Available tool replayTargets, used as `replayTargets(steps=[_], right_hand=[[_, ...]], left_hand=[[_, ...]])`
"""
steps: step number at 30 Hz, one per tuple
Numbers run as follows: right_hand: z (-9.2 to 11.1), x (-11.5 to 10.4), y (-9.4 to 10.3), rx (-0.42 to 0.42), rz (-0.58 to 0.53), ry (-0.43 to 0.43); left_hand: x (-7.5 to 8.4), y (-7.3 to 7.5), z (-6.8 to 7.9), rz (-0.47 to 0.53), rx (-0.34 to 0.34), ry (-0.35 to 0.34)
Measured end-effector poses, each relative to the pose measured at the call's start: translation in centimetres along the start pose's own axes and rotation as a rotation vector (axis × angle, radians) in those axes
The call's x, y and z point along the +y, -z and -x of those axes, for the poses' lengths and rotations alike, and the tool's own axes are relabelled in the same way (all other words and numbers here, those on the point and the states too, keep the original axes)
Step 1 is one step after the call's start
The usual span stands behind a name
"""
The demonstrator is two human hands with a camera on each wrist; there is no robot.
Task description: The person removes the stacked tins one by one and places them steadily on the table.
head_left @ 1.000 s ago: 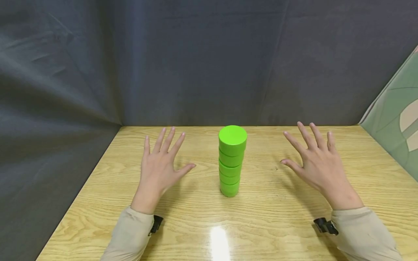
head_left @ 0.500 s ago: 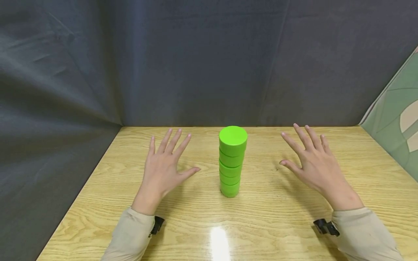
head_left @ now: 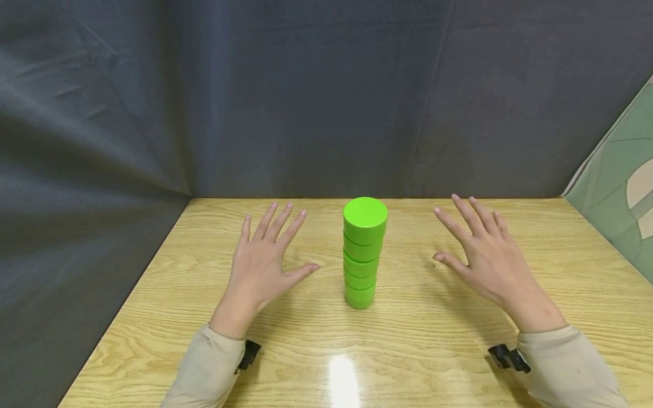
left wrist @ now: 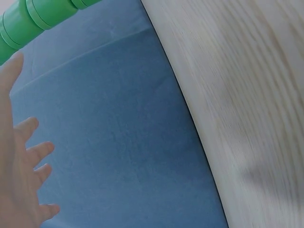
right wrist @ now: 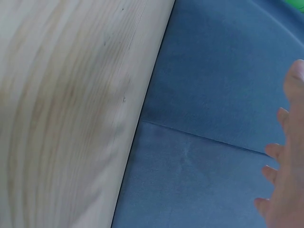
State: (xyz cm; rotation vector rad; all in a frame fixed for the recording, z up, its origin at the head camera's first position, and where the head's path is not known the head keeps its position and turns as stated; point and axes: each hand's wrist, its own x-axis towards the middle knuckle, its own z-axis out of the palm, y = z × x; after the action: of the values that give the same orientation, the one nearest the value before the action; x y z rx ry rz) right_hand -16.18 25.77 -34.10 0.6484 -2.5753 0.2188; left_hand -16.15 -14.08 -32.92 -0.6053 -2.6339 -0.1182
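Observation:
A tower of several green round pieces [head_left: 361, 255] stands upright in the middle of the table, its flat top disc bright green. Whether the pieces are cups or solid blocks, I cannot tell. To its left, my left hand [head_left: 259, 271] hovers above the wood with fingers spread and thumb pointing at the tower, apart from it. My right hand [head_left: 491, 265] is held likewise on the other side, farther from the tower. Both hands hold nothing. In the left wrist view part of the tower [left wrist: 40, 18] crosses the top left corner; only a green sliver [right wrist: 296, 4] shows in the right wrist view.
The wooden table [head_left: 408, 351] has a glare patch near its front. A dark grey cloth [head_left: 316, 102] rises behind the back edge and along the left side. A green patterned panel [head_left: 617, 181] borders the right. Each sleeve carries a small black device [head_left: 248, 356] at the wrist.
My left hand has drifted right, closer to the tower. The right hand has shifted slightly left. The tower stands where it was, and both hands keep their fingers spread.

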Motion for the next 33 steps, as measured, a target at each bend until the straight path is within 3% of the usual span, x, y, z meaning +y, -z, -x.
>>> replayTargets(steps=[15,33], right_hand=[[-0.2,-0.7,0.1,0.020,-0.024,0.041],[-0.5,-2.1,0.0,0.049,-0.076,0.083]], left_hand=[[0.9,0.0,0.1,0.087,-0.016,-0.020],[1.9,0.2,0.4,0.206,0.010,-0.069]])
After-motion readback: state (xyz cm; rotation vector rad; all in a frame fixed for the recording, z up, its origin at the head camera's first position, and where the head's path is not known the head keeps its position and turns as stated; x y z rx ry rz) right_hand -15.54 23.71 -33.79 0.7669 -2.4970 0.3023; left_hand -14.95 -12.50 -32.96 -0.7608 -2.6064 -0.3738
